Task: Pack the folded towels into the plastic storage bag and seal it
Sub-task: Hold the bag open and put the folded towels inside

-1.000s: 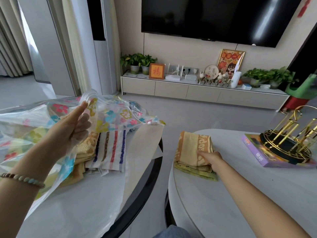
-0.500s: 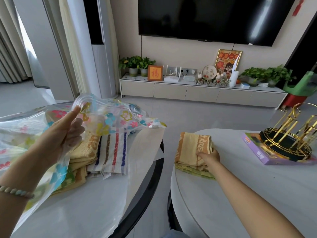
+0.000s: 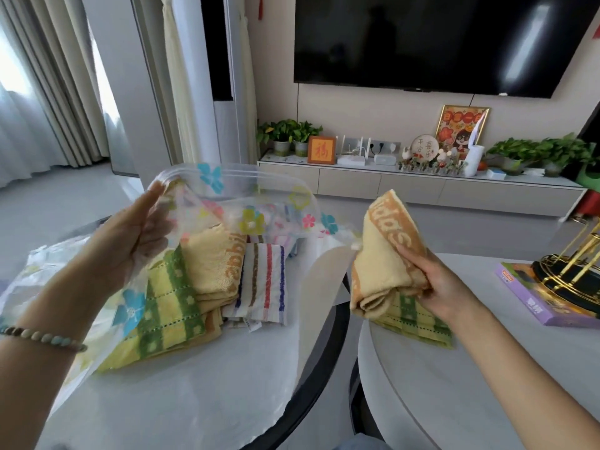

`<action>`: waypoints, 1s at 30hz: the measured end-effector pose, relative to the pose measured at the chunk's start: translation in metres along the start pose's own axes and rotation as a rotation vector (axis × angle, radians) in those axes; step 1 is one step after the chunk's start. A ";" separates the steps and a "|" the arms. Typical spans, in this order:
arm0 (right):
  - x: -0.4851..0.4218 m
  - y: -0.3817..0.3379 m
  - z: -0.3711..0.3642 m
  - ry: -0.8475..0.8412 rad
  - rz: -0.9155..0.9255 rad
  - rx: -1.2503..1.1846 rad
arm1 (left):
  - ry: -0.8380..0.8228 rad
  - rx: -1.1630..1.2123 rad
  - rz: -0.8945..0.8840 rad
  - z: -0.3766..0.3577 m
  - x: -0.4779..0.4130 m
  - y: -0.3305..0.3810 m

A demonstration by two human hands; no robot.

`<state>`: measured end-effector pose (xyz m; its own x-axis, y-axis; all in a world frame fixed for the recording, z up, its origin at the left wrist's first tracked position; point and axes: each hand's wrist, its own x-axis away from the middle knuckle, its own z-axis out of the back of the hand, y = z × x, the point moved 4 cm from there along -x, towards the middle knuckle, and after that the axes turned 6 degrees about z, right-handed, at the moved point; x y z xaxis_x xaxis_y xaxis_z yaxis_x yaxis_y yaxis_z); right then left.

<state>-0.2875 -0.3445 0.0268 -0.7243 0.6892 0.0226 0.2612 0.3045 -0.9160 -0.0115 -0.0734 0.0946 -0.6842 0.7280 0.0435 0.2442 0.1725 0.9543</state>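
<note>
Two round tables [image 3: 454, 368] sit before a wall-mounted television [image 3: 438, 40].

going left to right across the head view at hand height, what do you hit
left hand holding up the plastic bag → striped towel inside the bag → folded towels gripped by the right hand → purple box → gold rack
</note>
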 end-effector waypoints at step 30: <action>-0.020 0.253 -0.270 -0.953 0.793 1.647 | -0.219 0.269 -0.036 0.070 0.036 0.029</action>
<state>-0.0344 -0.1041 -0.0971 -0.9408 -0.3053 -0.1472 0.3158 -0.9473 -0.0535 0.0195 0.0046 0.1035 -0.5392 0.8383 -0.0809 0.4150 0.3481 0.8406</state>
